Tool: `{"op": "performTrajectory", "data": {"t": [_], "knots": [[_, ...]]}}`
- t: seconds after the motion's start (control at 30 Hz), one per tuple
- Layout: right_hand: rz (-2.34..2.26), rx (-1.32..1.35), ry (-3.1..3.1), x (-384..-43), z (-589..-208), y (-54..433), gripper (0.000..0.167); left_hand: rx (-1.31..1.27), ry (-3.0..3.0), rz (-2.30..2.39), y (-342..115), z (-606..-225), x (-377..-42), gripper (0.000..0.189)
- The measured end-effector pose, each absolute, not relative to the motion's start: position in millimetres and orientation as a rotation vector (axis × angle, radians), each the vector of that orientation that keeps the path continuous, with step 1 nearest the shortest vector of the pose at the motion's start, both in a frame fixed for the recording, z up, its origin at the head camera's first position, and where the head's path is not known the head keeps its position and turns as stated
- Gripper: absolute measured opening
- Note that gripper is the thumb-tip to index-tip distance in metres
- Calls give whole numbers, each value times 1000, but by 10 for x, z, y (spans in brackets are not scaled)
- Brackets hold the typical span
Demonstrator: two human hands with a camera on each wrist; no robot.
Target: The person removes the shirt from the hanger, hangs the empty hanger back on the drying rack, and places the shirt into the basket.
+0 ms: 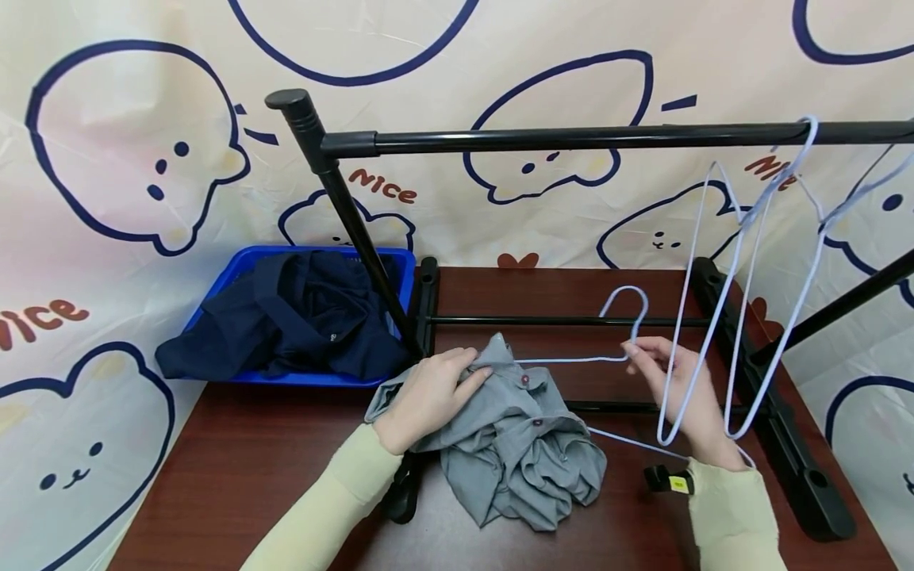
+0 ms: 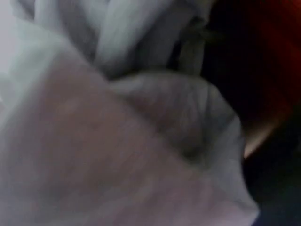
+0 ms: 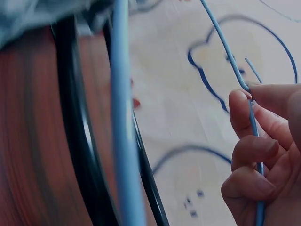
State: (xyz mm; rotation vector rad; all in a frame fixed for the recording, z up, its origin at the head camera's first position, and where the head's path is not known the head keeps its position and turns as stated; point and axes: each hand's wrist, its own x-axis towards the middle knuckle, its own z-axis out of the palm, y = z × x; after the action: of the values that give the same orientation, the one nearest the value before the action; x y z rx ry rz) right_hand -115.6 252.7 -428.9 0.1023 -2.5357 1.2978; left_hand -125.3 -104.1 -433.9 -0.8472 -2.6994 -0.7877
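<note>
A crumpled grey button-up shirt (image 1: pixel 524 460) lies bunched near the middle of the table. My left hand (image 1: pixel 432 400) grips its upper left part, the thumb over the fabric and the fingertips partly hidden. Grey cloth (image 2: pixel 174 117) fills most of the blurred left wrist view. With my right hand (image 1: pixel 678 381) I pinch a light blue wire hanger (image 1: pixel 585 360) at the base of its hook. In the right wrist view, thumb and fingers curl round the hanger's wire (image 3: pixel 123 113). The hanger's left end is hidden by the shirt.
A black rack's top bar (image 1: pixel 571 140) crosses above the table (image 1: pixel 236 468). Light blue hangers (image 1: pixel 721 293) hang from it at the right, in front of my right hand. A blue basket (image 1: pixel 250 255) with dark navy clothing (image 1: pixel 300 317) stands at the left behind the rack's post.
</note>
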Motion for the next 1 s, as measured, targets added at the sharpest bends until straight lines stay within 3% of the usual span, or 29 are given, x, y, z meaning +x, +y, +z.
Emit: {"op": "performTrajectory", "data": {"t": [0.2,0.47,0.57,0.77,1.0], "knots": [[1230,-84,-2378,-1093,-4228,2860,21,-817,-2717,-801,-1114,-4331,-1285,37],[1175,-323,-2448,-1021,-4180,3053,32,-809,-2655,-739,-1090,-4308,-1288,29],[1182,-378,-2459,-1014,-4172,3084,35,-781,-2597,-785,-1080,-4241,-1289,35],[1171,-419,-2480,-1032,-4151,3128,35,-787,-2425,-894,-1071,-3916,-1322,54],[1195,-445,-2507,-1011,-4124,3176,41,-838,-2044,-888,-1032,-3290,-1364,51]]}}
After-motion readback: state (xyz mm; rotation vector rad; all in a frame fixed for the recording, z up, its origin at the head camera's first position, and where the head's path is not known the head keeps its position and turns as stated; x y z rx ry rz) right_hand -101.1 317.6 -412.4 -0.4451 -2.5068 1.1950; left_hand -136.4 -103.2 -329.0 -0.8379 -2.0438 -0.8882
